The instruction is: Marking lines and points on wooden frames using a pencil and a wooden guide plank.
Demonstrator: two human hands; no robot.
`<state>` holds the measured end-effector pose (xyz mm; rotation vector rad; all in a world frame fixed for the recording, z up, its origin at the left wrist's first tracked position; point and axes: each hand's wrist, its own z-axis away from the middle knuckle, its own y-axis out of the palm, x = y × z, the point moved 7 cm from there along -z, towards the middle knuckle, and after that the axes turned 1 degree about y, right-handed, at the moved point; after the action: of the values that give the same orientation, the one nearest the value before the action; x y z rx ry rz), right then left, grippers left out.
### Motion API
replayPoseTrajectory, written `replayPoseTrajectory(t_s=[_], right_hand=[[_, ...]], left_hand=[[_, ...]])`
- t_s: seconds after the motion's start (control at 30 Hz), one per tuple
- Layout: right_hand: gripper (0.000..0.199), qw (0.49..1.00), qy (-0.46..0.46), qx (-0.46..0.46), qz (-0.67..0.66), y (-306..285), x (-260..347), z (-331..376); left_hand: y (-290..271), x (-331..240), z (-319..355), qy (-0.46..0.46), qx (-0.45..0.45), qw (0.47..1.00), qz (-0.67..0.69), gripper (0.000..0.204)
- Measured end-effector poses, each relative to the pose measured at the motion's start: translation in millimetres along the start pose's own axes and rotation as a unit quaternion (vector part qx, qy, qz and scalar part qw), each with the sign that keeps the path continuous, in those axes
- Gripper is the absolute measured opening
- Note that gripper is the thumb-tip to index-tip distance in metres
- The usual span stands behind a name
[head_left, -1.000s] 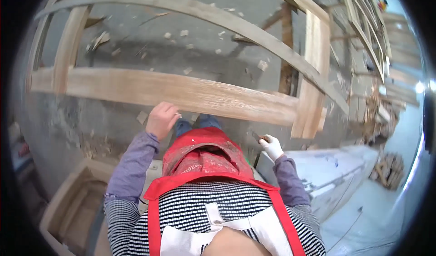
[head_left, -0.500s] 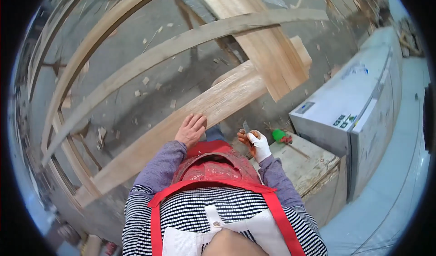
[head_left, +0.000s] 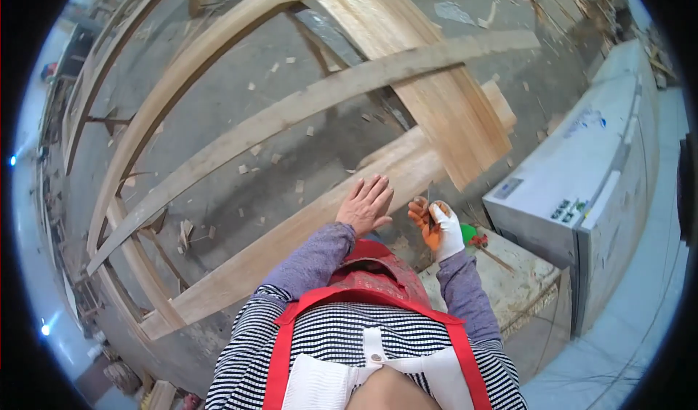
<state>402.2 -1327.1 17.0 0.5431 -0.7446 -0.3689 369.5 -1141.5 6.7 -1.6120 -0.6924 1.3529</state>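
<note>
Our bare left hand (head_left: 367, 205) lies flat, grip wide, on the wooden frame rail (head_left: 291, 243), gloved right hand (head_left: 436, 224) just beside pinching a thin blade-like tool (head_left: 429, 201); a slip could nick fingers.

My left hand (head_left: 366, 205) is bare, and its sleeve (head_left: 311, 259) is a dusty purple-grey. My right hand (head_left: 435, 224) wears a glove (head_left: 445, 230) that is white across the back with orange over the fingers. My shirt (head_left: 342, 337) is striped black and white, crossed by bright red apron straps (head_left: 278, 359), and the apron's lap (head_left: 378, 279) is red with a faint darker pattern. The beam (head_left: 291, 239) under my left palm is pale yellow-tan wood with fine grain. The floor (head_left: 240, 112) is dull grey, flecked with light wood chips. The cabinet (head_left: 582, 192) is light grey with a small blue mark. A green spot (head_left: 468, 232) shows beside the glove.
</note>
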Motion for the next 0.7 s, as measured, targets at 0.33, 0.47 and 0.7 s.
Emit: replayPoseTrajectory(t_s=[0.33, 0.47, 0.7], right_hand=[[0.009, 0.986, 0.109, 0.124, -0.038, 148.3, -100.0, -205.1], [0.02, 0.969, 0.095, 0.222, -0.046, 186.8, -112.8, -260.1], [0.036, 0.999, 0.03, 0.016, 0.0, 201.6, -97.0, -293.4]], left_hand=[[-63.2, 163.9, 235.7, -0.369, -0.143, 0.916, 0.063, 0.068], [-77.9, 243.3, 357.6, -0.537, -0.302, 0.766, 0.182, 0.066], [-116.1, 351.1, 475.9, -0.561, -0.549, 0.495, 0.374, 0.061]])
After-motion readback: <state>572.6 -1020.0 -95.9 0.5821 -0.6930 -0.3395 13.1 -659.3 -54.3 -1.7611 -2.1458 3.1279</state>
